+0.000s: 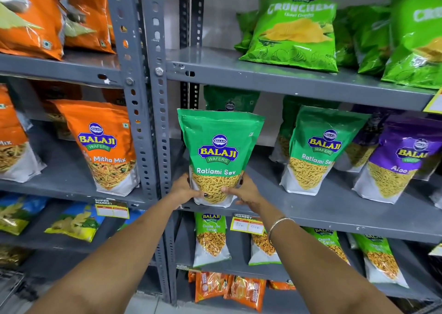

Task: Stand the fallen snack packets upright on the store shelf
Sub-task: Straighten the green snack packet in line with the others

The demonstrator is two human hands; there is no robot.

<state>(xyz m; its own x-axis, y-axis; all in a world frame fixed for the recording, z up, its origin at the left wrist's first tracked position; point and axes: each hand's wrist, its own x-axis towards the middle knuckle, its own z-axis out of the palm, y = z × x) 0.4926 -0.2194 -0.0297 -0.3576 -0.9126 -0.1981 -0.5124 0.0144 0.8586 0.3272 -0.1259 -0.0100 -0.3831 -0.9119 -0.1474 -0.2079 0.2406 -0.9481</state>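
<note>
A green Ratlami Sev packet (218, 151) stands upright at the left front of the grey middle shelf (334, 208). My left hand (183, 189) grips its lower left side and my right hand (246, 190) grips its lower right side, thumbs across the clear window. A second green Ratlami Sev packet (318, 151) stands upright further right on the same shelf. Another dark green packet (230, 98) shows behind the held one, mostly hidden.
A purple Aloo packet (399, 160) stands at the right. Light green Crunchem bags (296, 31) lean on the shelf above. Orange Mitha Mix packets (105, 146) fill the left rack, beyond a perforated grey upright (155, 122). Green Chana packets (211, 239) stand below.
</note>
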